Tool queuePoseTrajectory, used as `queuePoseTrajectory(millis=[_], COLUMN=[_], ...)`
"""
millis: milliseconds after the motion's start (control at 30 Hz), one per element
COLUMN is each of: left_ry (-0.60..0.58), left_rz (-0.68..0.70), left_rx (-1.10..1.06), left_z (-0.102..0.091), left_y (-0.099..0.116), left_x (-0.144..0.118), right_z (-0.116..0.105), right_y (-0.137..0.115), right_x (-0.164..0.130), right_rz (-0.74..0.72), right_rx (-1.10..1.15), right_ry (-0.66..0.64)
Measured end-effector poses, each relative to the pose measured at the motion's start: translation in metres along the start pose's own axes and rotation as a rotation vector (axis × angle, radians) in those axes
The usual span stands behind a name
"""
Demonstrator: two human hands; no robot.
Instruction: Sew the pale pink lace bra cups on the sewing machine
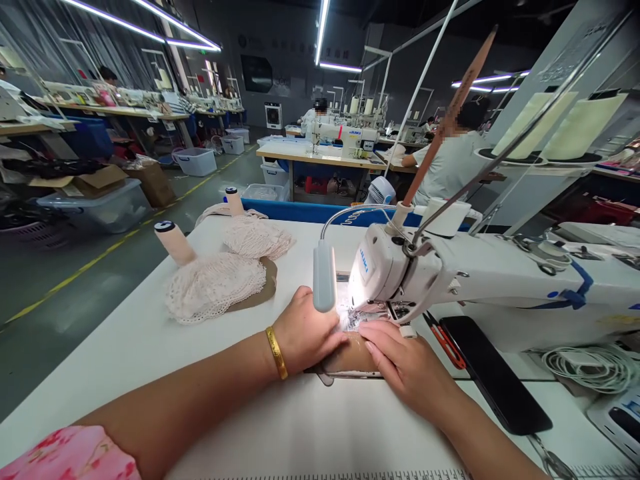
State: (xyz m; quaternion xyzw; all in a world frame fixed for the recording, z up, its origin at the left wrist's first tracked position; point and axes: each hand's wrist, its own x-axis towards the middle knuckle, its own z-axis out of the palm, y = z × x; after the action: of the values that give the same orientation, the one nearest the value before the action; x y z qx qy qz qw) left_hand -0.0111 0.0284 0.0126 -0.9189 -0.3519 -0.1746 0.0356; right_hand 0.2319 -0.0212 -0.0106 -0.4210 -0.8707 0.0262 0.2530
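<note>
under the sewing machine (400, 273) needle, both hands, left hand (306, 331) and right hand (407, 363), press flat on tan fabric (350, 357), mid-stitch; next calls for steady feeding along the seam.

2 hands (307, 333) on the table (125, 360), 2 lace piles (215, 287), 2 thread spools (175, 243), 1 sewing machine (450, 280), 1 phone (495, 377), 1 gold bangle (277, 352)

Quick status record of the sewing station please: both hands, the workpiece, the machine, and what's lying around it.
left hand: flat on tan fabric piece, gold bangle at wrist
right hand: flat on the fabric, fingertips beside the needle area
sewing machine: white, lamp lit over the needle
left of machine: two lace piles, two thread cones
right of hands: red scissors, dark phone
</note>
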Motion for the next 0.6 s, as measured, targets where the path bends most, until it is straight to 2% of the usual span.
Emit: queuePoseTrajectory(millis=[100, 200, 333, 600], left_ry=[0.041, 0.065, -0.002, 0.008], left_rz=[0.088, 0.123, 0.104, 0.187], left_rx=[-0.165, -0.229, -0.211, -0.248], left_z=[-0.010, -0.013, -0.003, 0.012], left_y=[0.001, -0.003, -0.002, 0.012], left_x=[0.000, 0.001, -0.003, -0.013], right_z=[-0.001, 0.000, -0.003, -0.012], right_y=[-0.006, -0.008, -0.005, -0.004], right_x=[0.003, 0.005, 0.004, 0.001], right_rz=[-0.083, -0.141, -0.127, -0.068], right_rx=[0.081, 0.139, 0.146, 0.024], right_ry=[0.028, -0.014, -0.079, -0.126])
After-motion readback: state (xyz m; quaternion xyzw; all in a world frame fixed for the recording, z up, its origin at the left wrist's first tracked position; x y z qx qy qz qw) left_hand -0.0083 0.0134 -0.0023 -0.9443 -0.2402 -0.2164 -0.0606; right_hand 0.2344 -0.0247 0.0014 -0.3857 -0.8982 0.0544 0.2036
